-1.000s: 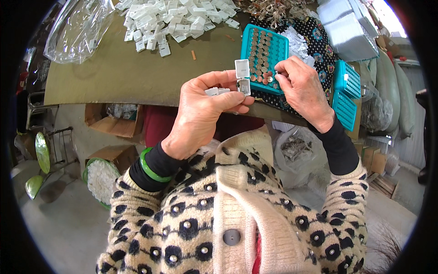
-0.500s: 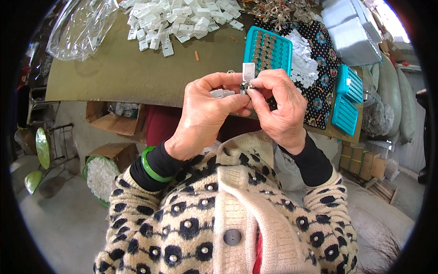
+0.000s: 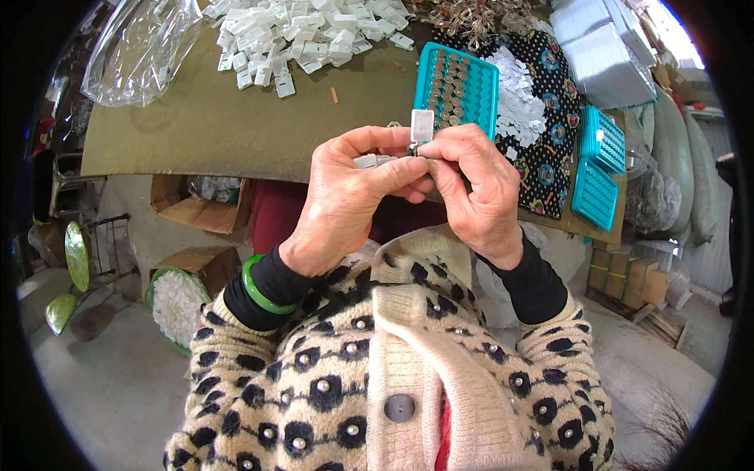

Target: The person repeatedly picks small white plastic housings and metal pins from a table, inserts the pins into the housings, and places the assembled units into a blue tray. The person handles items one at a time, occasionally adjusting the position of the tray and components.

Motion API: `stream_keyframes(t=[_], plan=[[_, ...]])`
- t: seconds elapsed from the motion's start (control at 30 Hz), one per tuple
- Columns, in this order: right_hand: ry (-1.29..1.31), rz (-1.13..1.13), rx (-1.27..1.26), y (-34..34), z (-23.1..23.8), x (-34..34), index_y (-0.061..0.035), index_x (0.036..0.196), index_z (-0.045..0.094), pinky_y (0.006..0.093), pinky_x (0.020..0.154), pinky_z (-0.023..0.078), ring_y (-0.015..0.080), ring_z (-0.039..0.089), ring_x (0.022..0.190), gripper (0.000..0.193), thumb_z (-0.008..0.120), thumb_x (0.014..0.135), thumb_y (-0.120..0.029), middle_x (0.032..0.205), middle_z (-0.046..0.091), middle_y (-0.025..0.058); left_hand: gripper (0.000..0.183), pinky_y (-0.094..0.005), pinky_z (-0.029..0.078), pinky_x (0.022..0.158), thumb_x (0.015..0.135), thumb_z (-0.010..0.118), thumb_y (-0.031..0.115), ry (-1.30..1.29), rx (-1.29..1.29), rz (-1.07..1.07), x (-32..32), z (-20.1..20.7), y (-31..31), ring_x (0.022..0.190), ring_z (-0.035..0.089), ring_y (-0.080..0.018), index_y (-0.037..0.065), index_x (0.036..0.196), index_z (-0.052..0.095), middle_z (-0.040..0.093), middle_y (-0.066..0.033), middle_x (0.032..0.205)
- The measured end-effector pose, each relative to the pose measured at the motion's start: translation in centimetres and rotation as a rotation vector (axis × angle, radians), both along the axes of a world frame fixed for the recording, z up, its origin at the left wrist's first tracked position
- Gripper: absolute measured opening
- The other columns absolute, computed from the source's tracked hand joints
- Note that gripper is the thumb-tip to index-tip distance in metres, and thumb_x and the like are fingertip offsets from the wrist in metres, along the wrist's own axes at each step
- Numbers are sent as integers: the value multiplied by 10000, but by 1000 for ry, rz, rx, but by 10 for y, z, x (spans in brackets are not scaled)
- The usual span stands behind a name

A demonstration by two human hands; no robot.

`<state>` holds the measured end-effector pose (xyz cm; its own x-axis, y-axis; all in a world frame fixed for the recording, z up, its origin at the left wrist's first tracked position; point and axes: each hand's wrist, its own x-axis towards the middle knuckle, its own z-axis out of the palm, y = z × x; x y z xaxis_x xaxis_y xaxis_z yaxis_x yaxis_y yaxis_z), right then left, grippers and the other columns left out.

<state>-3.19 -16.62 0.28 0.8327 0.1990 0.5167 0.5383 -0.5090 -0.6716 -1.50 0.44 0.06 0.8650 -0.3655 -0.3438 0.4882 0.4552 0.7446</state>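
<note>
Above the table's near edge, both my hands meet around a small white plastic case (image 3: 422,125) with its flat part standing up. My left hand (image 3: 345,188) is closed on it, fingers curled, with more white plastic pieces (image 3: 371,161) tucked in its palm. My right hand (image 3: 481,188) pinches at the base of the case, where a small shiny metal bit shows. Fingertips hide most of that spot. Just beyond lies a teal tray (image 3: 484,86) with rows of round, silvery button cells (image 3: 448,82) in its left part.
A heap of white plastic cases (image 3: 306,39) covers the table's far side, beside a clear plastic bag (image 3: 133,55). White paper pieces (image 3: 514,94) lie on a dark patterned cloth (image 3: 554,118). Farther right are teal trays (image 3: 594,194) and stacked white sheets (image 3: 601,63).
Both hands and the case have shifted slightly left. The pinch at the base of the case continues, and the surrounding things stay as they were.
</note>
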Motion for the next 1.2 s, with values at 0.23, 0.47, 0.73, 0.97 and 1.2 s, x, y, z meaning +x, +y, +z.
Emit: stream_keyframes(t=[0.23, 0.47, 0.73, 0.97, 1.2], plan=[[-21, -233, -89, -34, 12, -4, -7, 953, 657, 300, 651, 499, 223, 617, 749, 102, 655, 864, 42, 911, 628, 115, 119, -226, 451, 490, 884, 689, 56, 13, -33, -55, 3, -5, 4, 591, 570, -95, 20, 974, 620, 647, -38, 821], [-143, -258, -552, -45, -14, -5, -31, 991, 642, 387, 718, 440, 264, 556, 827, 225, 718, 780, -15, 905, 544, 81, 139, -228, 462, 505, 916, 662, 110, 37, -87, -101, 5, -13, 1, 660, 619, -123, 34, 1021, 612, 670, -75, 909], [-19, -201, -362, -42, 3, 1, -25, 948, 629, 360, 666, 473, 260, 596, 754, 161, 703, 810, 11, 856, 596, 82, 294, -265, 577, 615, 962, 618, 108, 55, -247, -132, 11, -12, 7, 988, 709, -244, 22, 1241, 591, 664, -187, 1202], [-35, -132, -40, -3, 14, 6, -12, 971, 640, 325, 673, 528, 246, 640, 757, 123, 674, 864, 38, 892, 638, 115, 273, -272, 558, 584, 946, 638, 70, 55, -365, -114, 11, -22, 8, 949, 712, -239, 39, 1215, 611, 688, -143, 1105], [-264, -165, -156, 20, 2, 18, 9, 969, 625, 355, 662, 516, 289, 613, 797, 217, 700, 780, 85, 921, 606, 134, 224, -245, 488, 529, 931, 655, 55, 67, -427, -55, 11, -27, 15, 735, 659, -152, 17, 1152, 645, 690, -92, 931]])
